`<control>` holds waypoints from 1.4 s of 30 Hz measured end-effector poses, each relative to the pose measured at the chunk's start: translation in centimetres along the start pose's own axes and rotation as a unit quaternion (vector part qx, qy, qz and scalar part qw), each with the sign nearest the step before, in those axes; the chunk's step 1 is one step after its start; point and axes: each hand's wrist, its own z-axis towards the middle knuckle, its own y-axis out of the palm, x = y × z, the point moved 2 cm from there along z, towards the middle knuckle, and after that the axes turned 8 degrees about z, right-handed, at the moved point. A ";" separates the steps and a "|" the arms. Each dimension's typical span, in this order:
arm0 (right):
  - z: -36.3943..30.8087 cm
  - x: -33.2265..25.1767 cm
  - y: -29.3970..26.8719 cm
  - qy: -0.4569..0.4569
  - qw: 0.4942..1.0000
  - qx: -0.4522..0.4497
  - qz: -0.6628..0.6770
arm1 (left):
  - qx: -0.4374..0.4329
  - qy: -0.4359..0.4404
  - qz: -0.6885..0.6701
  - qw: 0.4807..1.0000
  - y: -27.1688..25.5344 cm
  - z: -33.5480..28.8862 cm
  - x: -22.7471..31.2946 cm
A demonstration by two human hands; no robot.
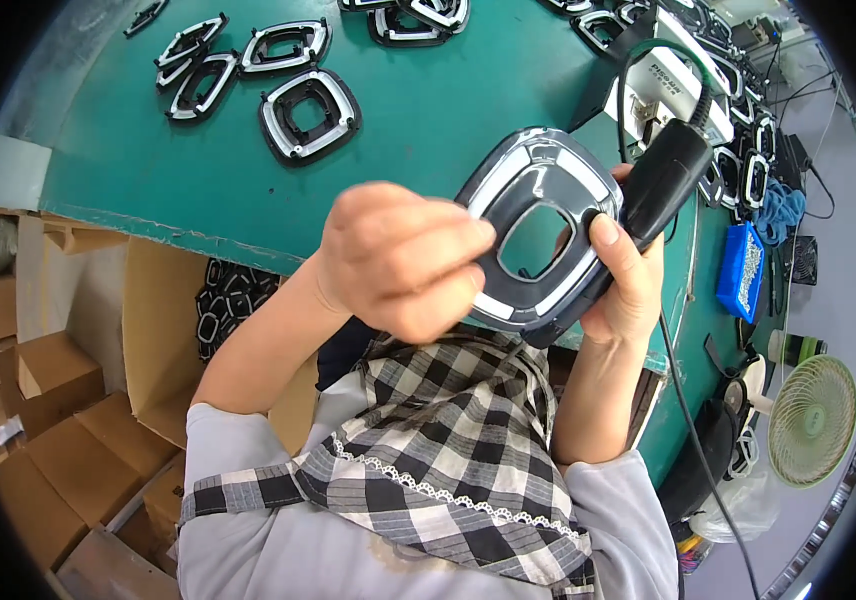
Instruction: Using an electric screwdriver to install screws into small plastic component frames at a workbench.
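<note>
My right hand (628, 285) grips a rounded-square black plastic frame (521, 185) with a silvery-white band and an open middle. Its thumb presses on the front of the frame, while the other fingers are mostly hidden behind. A black cylindrical corded tool (666, 180), which looks like an electric screwdriver, lies in the same hand, its tip out of sight. My left hand (403, 260) is closed, slightly blurred, its fingertips in front of the frame's left side. Whatever it may pinch is hidden.
Several similar frames (309, 115) lie on the green table (178, 185). At the right stand a white control box (676, 75), a blue tray (741, 270) of small metal parts and a green fan (813, 420). Cardboard boxes (88, 450) fill the lower left. A cable (698, 440) hangs at right.
</note>
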 end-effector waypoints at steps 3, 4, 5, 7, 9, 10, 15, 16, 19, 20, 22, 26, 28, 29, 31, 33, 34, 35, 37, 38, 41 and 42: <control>-0.2 -0.6 0.6 -0.045 0.999 0.013 0.017 | 0.051 -0.147 0.032 0.987 0.5 0.0 -0.2; -0.1 -0.7 0.7 -0.060 0.998 0.018 0.018 | 0.050 -0.146 0.031 0.988 0.5 -0.4 -0.1; -0.1 -0.7 0.7 -0.066 0.997 0.019 0.020 | 0.049 -0.193 0.007 0.980 0.6 -1.1 -0.3; -0.2 -0.9 0.5 -0.072 0.997 0.020 0.022 | 0.047 -0.254 -0.040 0.965 0.5 -1.9 -0.4; -0.1 -0.9 0.3 -0.062 0.998 0.003 0.030 | 0.040 -0.266 -0.059 0.961 0.4 -2.2 -0.4; -0.1 -0.8 0.2 -0.062 0.998 0.003 0.031 | 0.033 -0.279 -0.078 0.957 0.4 -2.3 -0.4; 0.1 -0.6 0.4 -0.094 0.995 0.019 0.025 | 0.002 -0.331 -0.168 0.929 0.3 -2.2 0.1; 0.2 -0.5 0.2 -0.093 0.995 0.020 0.025 | -0.008 -0.329 -0.170 0.929 0.3 -2.0 0.2; 0.4 -0.4 -0.1 -0.089 0.995 0.021 0.030 | -0.032 -0.314 -0.160 0.935 0.5 -2.2 0.2; 0.4 -0.3 -0.1 -0.081 0.996 0.026 0.039 | -0.032 -0.315 -0.161 0.935 0.5 -2.2 0.2; 0.5 -0.3 -0.2 -0.072 0.996 0.030 0.049 | -0.015 -0.331 -0.183 0.926 0.6 -2.1 0.3; 0.6 -0.2 -0.4 -0.061 0.996 0.040 0.045 | -0.003 -0.297 -0.099 0.950 0.9 -0.6 0.3; 0.5 0.0 -0.2 -0.054 0.997 0.044 0.041 | -0.047 -0.156 0.083 0.983 0.8 0.2 0.4; 0.4 0.2 -0.1 -0.059 0.996 0.045 0.048 | -0.055 -0.130 0.081 0.987 0.9 0.1 0.0; 0.3 0.2 -0.4 -0.027 0.999 0.003 0.040 | -0.091 -0.227 -0.013 0.970 0.4 0.1 -0.5; 0.4 0.0 -0.3 -0.051 0.998 -0.020 0.035 | -0.101 -0.292 -0.065 0.949 0.3 0.0 -0.4; 0.5 0.1 -0.1 -0.072 0.997 0.005 0.018 | -0.080 -0.408 -0.156 0.896 0.4 -0.1 -0.3; 0.5 0.1 -0.1 -0.073 0.997 0.003 0.020 | -0.057 -0.514 -0.243 0.820 0.6 -0.3 -0.3; 0.5 0.2 -0.1 -0.065 0.995 0.019 -0.076 | -0.038 -0.533 -0.310 0.787 1.1 -0.3 0.0; 0.5 0.3 0.0 -0.064 0.995 0.017 -0.076 | -0.020 -0.548 -0.377 0.747 1.4 -0.4 0.1; 0.4 0.7 -0.1 -0.039 0.998 0.033 -0.033 | -0.014 -0.568 -0.429 0.702 1.5 -0.4 0.0; 0.5 0.6 -0.1 -0.039 0.998 0.033 -0.033 | -0.013 -0.570 -0.457 0.682 1.5 -0.5 -0.1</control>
